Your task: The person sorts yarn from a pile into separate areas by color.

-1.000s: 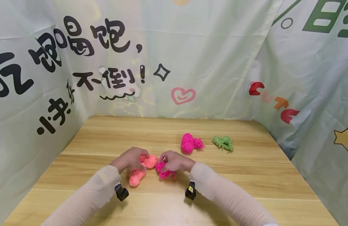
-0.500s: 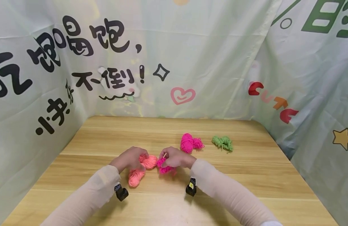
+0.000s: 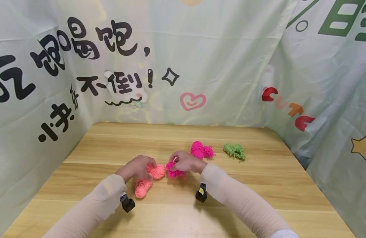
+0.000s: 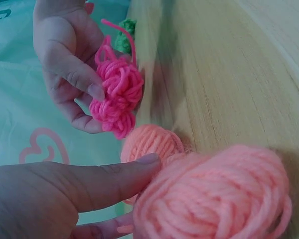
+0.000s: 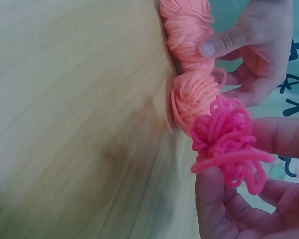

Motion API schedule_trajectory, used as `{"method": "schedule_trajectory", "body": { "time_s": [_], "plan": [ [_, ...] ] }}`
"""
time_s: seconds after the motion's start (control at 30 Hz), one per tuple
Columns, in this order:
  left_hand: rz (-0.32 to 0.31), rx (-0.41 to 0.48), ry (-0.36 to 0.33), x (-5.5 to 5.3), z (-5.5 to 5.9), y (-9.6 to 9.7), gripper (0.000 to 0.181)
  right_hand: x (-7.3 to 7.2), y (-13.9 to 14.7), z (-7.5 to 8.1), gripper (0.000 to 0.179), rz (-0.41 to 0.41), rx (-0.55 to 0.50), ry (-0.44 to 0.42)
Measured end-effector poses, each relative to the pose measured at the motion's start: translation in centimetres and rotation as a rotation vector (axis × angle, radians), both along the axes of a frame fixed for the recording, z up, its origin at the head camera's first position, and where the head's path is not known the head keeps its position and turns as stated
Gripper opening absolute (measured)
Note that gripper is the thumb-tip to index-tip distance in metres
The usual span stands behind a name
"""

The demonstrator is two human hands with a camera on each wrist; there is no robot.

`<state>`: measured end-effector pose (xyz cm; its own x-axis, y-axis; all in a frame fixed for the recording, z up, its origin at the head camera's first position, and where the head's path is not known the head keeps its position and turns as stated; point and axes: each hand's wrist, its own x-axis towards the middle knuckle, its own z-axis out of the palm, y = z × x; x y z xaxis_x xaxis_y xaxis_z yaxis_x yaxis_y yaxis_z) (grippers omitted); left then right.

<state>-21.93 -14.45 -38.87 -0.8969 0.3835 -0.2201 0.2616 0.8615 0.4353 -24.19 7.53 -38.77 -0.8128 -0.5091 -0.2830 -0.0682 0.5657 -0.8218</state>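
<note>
My left hand (image 3: 139, 167) grips a coral yarn skein (image 3: 157, 172) at its narrow middle, thumb on the near side. The skein has two plump lobes and lies on the table; its near lobe (image 4: 214, 194) fills the lower left wrist view. Just right of it, my right hand (image 3: 185, 162) pinches a small looped bundle of hot-pink yarn (image 5: 224, 144) between thumb and fingers. A loose strand sticks out of the bundle. In the right wrist view the pink bundle overlaps the end of the coral skein. Part of the skein's middle is hidden under my left fingers.
Beyond my right hand lies a larger hot-pink yarn skein (image 3: 198, 149) with a frizzy end. Further right sits a green yarn bundle (image 3: 235, 151). The wooden table (image 3: 159, 218) meets printed cloth hangings (image 3: 224, 66) at the back and sides.
My right hand has moved slightly away from me, carrying the pink yarn bundle a little farther up the table. My left hand and the coral skein have stayed in place.
</note>
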Motion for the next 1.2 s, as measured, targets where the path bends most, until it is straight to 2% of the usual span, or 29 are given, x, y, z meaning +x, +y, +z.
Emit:
{"method": "schedule_trajectory", "body": {
  "time_s": [0.13,0.33,0.57,0.73,0.97,1.2],
  "plan": [
    [-0.007,-0.003,0.007,0.0,-0.1,0.0,0.039,-0.4,0.0,0.0,0.019,-0.011,0.001,0.011],
    [-0.002,0.001,-0.001,0.1,0.2,0.1,0.039,-1.1,0.0,0.2,0.021,-0.050,-0.015,-0.021],
    [0.008,0.012,-0.006,0.0,-0.1,0.1,0.037,-2.0,0.3,-0.1,0.023,-0.101,-0.048,-0.040],
    [0.005,0.008,-0.002,0.0,-0.1,0.0,0.037,-2.5,0.4,-0.2,0.022,-0.133,-0.023,-0.006],
    [0.006,0.011,0.002,0.0,-0.2,0.0,0.038,-3.5,0.3,-0.7,0.024,-0.202,0.042,0.095],
    [0.012,0.015,-0.002,0.2,-0.2,0.0,0.039,-4.2,0.2,-1.1,0.024,-0.258,0.028,0.099]
  ]
}}
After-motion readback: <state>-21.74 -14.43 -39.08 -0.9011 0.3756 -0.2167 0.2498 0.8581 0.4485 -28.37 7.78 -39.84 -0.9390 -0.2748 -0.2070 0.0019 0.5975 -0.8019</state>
